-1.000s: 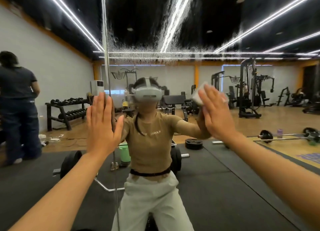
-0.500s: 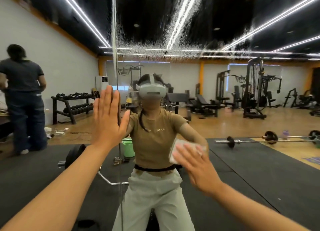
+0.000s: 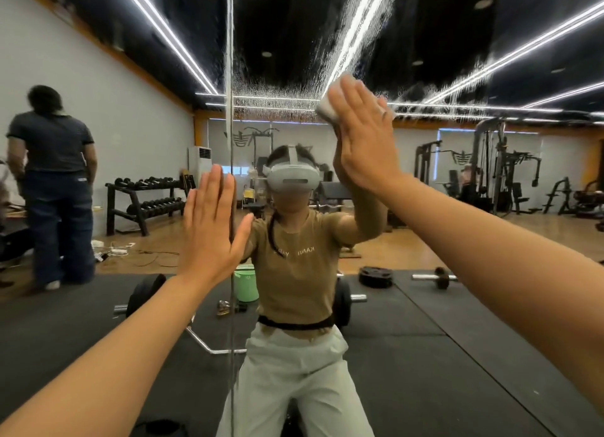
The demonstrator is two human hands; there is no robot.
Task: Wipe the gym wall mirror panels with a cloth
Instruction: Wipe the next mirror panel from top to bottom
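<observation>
Right hand (image 3: 366, 135), fingers flat together, presses cloth (image 3: 327, 109) on mirror (image 3: 457, 60); droplets above fingertips could streak if missed.

Single head cam, looking straight fwd at the mirror panel (image 3: 425, 273), sitting very close, arm's reach.

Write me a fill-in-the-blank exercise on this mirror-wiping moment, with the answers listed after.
1. The right hand presses a white ____ against the mirror.
2. The left hand lies flat over the vertical ____ between two panels.
3. Wet streaks cover the ____ part of the glass.
4. The bucket reflected low beside the left hand is ____.

Answers: cloth; seam; upper; green
</observation>
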